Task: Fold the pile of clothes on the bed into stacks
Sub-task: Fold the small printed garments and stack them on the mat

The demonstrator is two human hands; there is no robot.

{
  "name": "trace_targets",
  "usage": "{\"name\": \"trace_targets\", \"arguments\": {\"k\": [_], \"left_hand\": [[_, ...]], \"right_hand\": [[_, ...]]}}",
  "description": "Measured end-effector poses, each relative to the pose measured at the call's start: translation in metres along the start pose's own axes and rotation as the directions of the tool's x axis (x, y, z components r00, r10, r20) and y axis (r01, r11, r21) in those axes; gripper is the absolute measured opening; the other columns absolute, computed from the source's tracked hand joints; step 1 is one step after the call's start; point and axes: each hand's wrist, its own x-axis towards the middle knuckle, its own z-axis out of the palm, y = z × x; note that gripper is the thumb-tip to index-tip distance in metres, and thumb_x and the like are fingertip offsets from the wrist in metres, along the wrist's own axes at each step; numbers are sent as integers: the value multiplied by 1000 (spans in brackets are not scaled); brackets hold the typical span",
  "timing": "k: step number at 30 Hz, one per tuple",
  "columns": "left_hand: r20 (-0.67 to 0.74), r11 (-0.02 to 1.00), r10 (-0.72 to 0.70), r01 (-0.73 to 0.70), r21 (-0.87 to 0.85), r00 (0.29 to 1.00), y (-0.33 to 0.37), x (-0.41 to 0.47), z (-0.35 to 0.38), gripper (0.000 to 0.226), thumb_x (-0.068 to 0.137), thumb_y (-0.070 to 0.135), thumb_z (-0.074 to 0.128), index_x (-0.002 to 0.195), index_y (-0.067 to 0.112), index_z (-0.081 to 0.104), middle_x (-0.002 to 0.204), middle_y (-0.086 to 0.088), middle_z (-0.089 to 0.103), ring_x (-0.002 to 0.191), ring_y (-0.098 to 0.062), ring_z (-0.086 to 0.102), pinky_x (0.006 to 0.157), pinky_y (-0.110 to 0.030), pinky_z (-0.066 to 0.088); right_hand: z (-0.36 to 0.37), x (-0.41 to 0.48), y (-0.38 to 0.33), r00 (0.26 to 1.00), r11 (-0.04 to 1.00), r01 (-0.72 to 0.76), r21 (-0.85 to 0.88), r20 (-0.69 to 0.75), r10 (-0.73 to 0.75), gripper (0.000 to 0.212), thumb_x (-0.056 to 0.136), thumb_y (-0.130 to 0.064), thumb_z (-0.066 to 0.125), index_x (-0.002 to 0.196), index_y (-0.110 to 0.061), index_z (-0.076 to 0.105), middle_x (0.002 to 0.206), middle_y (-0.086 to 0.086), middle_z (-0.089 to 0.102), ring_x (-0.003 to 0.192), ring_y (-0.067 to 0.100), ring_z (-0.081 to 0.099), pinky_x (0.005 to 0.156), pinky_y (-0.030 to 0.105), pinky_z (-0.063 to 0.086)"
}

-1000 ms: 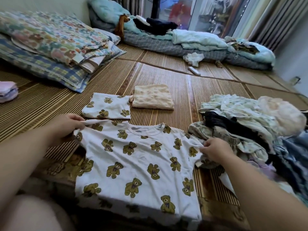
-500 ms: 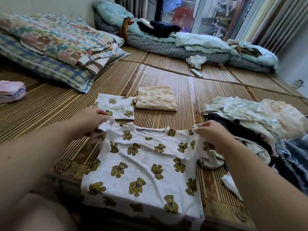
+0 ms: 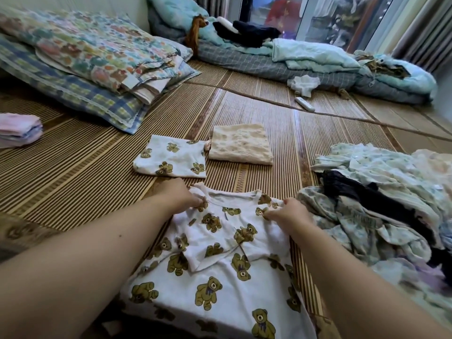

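Observation:
A white bear-print T-shirt [image 3: 220, 285] lies flat on the striped mat in front of me, both sleeves folded in over its chest. My left hand [image 3: 182, 195] pinches the shirt at its left shoulder by the collar. My right hand [image 3: 285, 212] pinches the right shoulder. Beyond the shirt lie a folded bear-print garment [image 3: 171, 156] and a folded beige garment [image 3: 241, 144], side by side. The unfolded pile of clothes [image 3: 381, 206] is heaped at my right, pale green prints with a black piece in it.
Folded floral and checked quilts [image 3: 80, 59] are stacked at the back left. A small pink folded stack [image 3: 19, 129] sits at the left edge. Teal and grey bedding [image 3: 305, 57] lines the far side, with a white remote [image 3: 304, 104] in front of it.
Both hands have carried the sleeves inward from the spread-out shirt and now meet near the collar. The shirt is narrower than before.

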Motion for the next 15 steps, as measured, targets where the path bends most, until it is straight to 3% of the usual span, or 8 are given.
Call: {"name": "trace_targets", "arguments": {"k": [3,5,7,9,11,15], "left_hand": [[79,999,-42,42,-4,996,6,15,9,32,79,44,74,77,13,63,79,-2,64,67,-15,56,53,-24,40],[172,991,-95,109,-73,980,12,20,6,19,85,29,71,85,11,66,76,-2,60,64,-14,56,48,-21,41],[261,926,-121,204,-317,958,15,28,-7,15,87,15,68,99,6,66,84,-8,65,72,-21,63,58,-28,53],[312,808,-60,230,-543,948,21,28,-25,14,88,10,66,100,5,64,89,-17,72,80,-30,70,73,-41,58],[308,721,48,180,-669,950,29,28,-45,11,89,9,64,99,5,64,88,-18,74,80,-33,73,70,-45,60],[100,629,166,-28,-777,981,55,37,-70,12,88,9,66,100,10,66,94,-16,73,86,-31,72,67,-39,59]], "right_hand": [[2,13,-3,998,998,-52,-45,39,54,31,81,-30,77,84,-6,58,74,4,58,62,15,52,50,26,41],[-4,19,-6,993,999,-15,-50,114,20,22,80,-24,78,81,-7,63,78,6,64,69,18,60,61,29,51],[-18,20,-10,985,995,22,96,167,-38,14,81,-18,75,86,-10,64,88,7,68,79,20,66,66,30,59],[-38,20,-13,982,948,24,318,171,-82,11,83,-12,72,91,-8,64,92,10,69,82,22,69,65,32,60],[-59,24,-19,985,880,53,472,121,-124,13,84,-8,71,95,-6,65,95,12,71,86,27,70,73,40,60],[-93,42,-38,983,798,164,580,-29,-181,18,83,-9,73,98,-10,63,97,11,69,85,25,68,62,32,57]]}}
